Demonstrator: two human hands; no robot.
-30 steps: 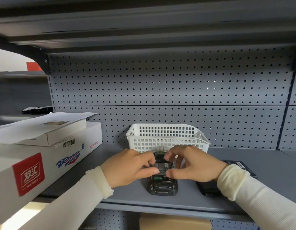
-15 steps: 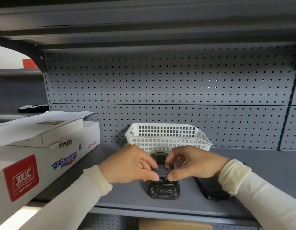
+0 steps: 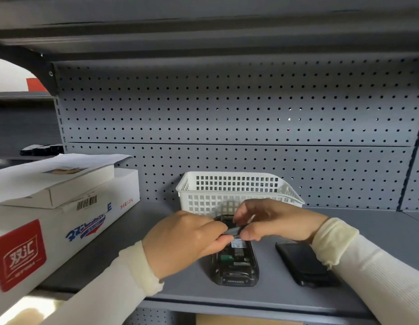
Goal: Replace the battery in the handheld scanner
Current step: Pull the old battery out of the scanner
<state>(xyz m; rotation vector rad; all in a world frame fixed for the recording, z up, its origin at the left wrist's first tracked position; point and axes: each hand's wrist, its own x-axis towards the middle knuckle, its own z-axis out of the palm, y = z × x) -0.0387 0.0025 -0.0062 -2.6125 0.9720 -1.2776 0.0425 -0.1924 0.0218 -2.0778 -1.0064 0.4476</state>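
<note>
Scanner face down on shelf, back open, directly below both hands. Battery pinched above it between left hand and right hand fingertips. Black cover under right wrist. White basket just behind hands.

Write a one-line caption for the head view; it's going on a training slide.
Both hands, left and right, lift the battery from the open scanner on a grey shelf.
</note>
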